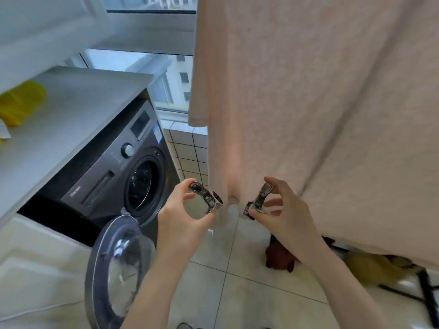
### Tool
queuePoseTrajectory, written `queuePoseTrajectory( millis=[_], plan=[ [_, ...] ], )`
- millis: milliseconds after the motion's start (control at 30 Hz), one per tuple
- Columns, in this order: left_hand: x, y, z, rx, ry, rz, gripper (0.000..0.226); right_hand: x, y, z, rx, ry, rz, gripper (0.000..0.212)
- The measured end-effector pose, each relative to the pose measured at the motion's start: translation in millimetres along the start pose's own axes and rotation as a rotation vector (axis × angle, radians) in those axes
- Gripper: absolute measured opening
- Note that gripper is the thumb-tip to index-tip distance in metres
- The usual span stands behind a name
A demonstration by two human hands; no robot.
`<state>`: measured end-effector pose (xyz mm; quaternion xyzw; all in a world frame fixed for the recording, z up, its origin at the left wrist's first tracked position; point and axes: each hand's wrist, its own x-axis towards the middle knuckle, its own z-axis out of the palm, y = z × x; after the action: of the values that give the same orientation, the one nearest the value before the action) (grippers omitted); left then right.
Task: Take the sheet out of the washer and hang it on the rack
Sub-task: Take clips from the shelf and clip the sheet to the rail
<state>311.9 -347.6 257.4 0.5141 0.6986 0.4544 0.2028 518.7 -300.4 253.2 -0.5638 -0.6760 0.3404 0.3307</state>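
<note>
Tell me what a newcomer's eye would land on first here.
A big pale pink fabric sheet hangs down the right half of the view. Close to its bunched lower fold, the left hand and the right hand each pinch a dark see-through plastic clip: the left clip and the right clip. At lower left, the dark grey front-loading washer stands with its round glass door swung open.

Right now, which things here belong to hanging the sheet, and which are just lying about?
Job: sheet, hanging; washer, door open; left clip, pinched by left hand; right clip, pinched by right hand.
Lying about: yellow thing on the counter; dark red thing on the floor.
</note>
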Motion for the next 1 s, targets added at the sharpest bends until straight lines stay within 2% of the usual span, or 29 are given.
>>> queuePoseTrajectory(
  millis=[133,433,600,833,1000],
  plan=[
    [-15,23,47,0.005,-0.004,-0.009,0.070,2,29,-44,-0.115,-0.036,-0.024,0.061],
    [-6,65,104,0.065,-0.033,0.045,0.073,28,50,-111,-0.354,-0.059,-0.144,0.060],
    [35,97,104,0.038,-0.006,0.118,0.073,61,31,-140,-0.481,-0.028,-0.247,0.060],
    [113,146,91,0.004,0.026,0.254,0.069,126,-18,-170,-0.589,0.104,-0.391,0.052],
    [163,179,78,-0.022,0.080,0.367,0.068,175,-56,-193,-0.678,0.222,-0.493,0.061]
  ],
)
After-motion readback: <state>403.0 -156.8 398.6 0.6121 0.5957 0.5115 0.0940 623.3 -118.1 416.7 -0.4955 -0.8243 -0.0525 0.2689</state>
